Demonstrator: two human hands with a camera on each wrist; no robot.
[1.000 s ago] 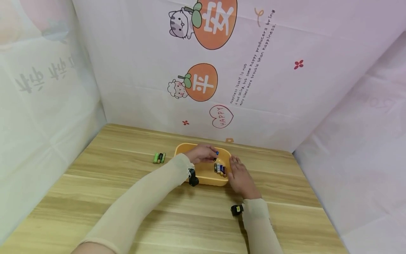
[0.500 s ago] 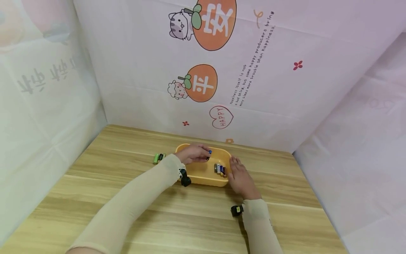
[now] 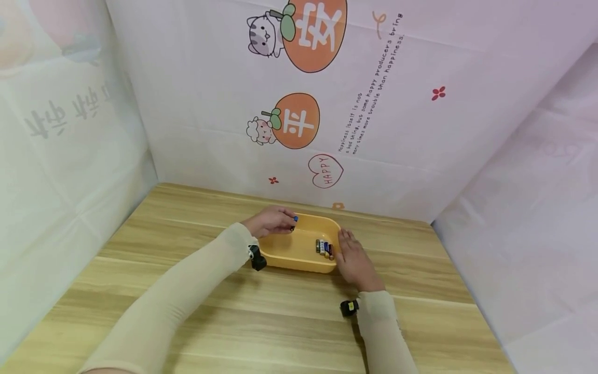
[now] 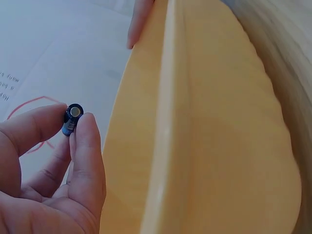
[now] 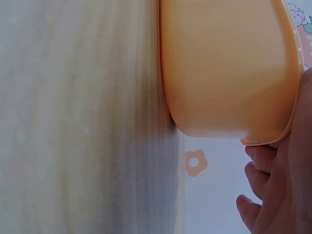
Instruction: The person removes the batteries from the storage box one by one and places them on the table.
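Observation:
My left hand (image 3: 270, 221) is over the left end of a yellow plastic bin (image 3: 299, 264). Between thumb and fingertips it pinches a small blue and black battery (image 4: 72, 118), whose round metal end faces the left wrist camera. Inside the bin, near its right end, several batteries (image 3: 324, 248) lie side by side in a row. My right hand (image 3: 357, 262) rests against the bin's right end, fingers extended along the rim. From the right wrist, the fingers (image 5: 258, 178) appear at the bin's edge.
The bin stands on a wood-grain table (image 3: 289, 317), close to the back wall of printed white cloth (image 3: 210, 130). More cloth hangs at the left and right sides. Each wrist carries a small black camera, such as the left camera (image 3: 257, 257).
My left hand has moved left across the bin with the battery pinched in it. Its hand and arm now hide the green and black batteries on the table at left. My right hand stays put.

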